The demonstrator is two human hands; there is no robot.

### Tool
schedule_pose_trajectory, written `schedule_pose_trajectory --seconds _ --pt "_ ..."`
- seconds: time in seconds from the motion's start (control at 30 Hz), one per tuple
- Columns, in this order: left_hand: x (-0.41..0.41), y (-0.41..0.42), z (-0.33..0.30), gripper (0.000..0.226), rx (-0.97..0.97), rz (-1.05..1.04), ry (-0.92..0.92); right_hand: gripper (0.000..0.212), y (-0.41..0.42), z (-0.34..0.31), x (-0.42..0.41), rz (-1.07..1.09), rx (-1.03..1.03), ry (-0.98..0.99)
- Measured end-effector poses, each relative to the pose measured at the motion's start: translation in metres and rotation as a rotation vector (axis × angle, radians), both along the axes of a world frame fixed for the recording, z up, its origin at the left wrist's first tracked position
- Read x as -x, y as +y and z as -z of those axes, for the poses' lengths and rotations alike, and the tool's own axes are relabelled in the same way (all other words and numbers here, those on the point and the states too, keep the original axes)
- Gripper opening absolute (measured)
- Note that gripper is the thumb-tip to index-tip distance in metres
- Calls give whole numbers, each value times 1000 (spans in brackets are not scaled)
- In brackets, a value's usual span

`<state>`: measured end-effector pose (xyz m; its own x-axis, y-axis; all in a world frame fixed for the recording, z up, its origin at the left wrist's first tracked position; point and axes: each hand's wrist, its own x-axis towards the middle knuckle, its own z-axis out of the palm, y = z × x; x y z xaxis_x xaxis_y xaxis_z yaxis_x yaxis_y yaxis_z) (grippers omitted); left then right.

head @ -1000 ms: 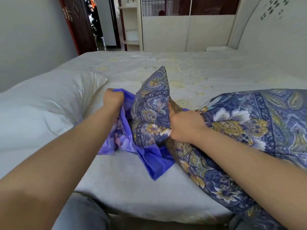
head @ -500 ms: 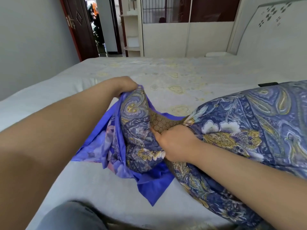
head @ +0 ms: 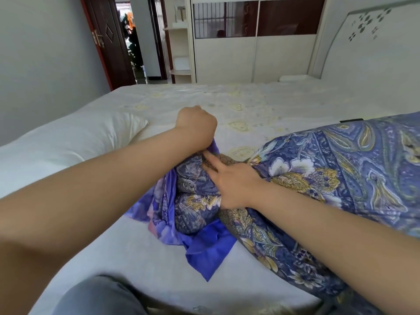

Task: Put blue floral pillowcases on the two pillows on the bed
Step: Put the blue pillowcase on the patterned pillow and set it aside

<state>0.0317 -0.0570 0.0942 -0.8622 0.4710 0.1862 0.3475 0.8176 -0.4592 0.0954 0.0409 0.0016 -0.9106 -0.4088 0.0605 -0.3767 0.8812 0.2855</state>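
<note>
From the head view, the left hand [head: 196,127] is fisting the blue case [head: 205,251] at its mouth, while the right hand [head: 234,180] is pressing, fingers spread, on the patterned pillow [head: 341,178] mid-bed. Its end is perhaps just entering the case. The white pillow [head: 68,142], well apart at left, is lying bare, so most work remains.

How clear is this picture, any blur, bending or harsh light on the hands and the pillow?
Head view: soft, even daylight, no glare; wide-angle bending curves the bed edge and swells the near forearms; left hand, right hand and patterned pillow look fairly sharp; the bottom edge is smeared.
</note>
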Motion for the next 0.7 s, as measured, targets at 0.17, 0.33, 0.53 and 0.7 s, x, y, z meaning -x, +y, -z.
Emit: schedule_pose_trajectory --seconds 0.17,0.33,0.53,0.7 --pt "-21 38 13 8 -307 84 -160 87 -2 10 2 -26 19 34" --pt "-31 40 18 9 -588 146 -408 82 11 11 11 93 136 4" --pt "-15 -10 -2 29 -104 -41 -110 114 6 9 19 177 109 -40" --pt "-10 -4 10 22 -140 109 76 109 4 11 17 128 118 14"
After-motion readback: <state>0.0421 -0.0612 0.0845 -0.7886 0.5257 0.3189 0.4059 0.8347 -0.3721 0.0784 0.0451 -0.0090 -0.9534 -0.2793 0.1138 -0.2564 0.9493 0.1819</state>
